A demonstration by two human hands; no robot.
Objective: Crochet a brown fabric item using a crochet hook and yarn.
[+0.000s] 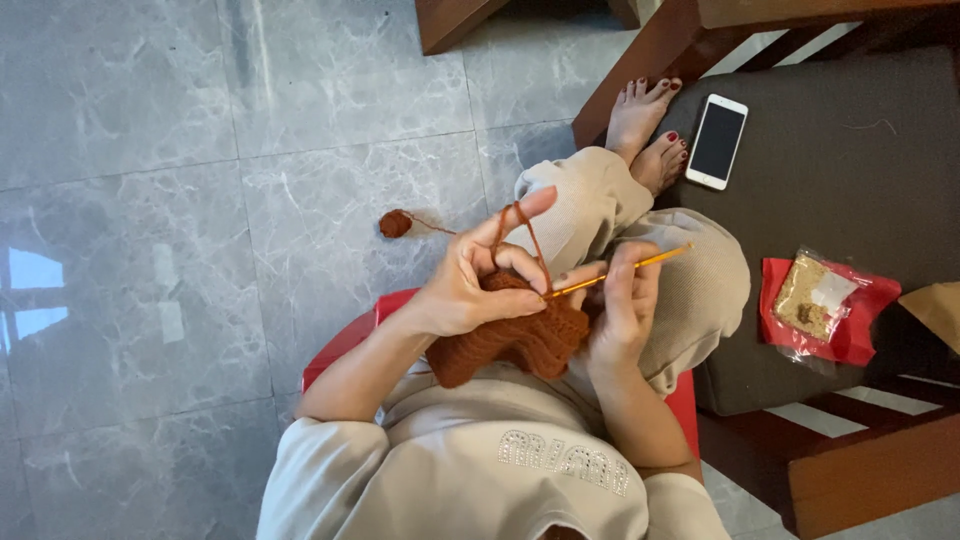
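Two hands crocheting rust-brown yarn above the lap
A clear crinkled packet on red wrapping (820, 305) is lying well right of the fingers; left hand (470, 285) is pinching the ruffled rust-brown crocheted piece (510, 340), right hand (620, 300) is gripping the thin orange hook (625, 268)

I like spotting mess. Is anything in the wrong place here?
The small rust-brown yarn ball lies out on the grey floor tiles, apart from the person, its strand running up to the left hand. Nothing looks spilled or broken.
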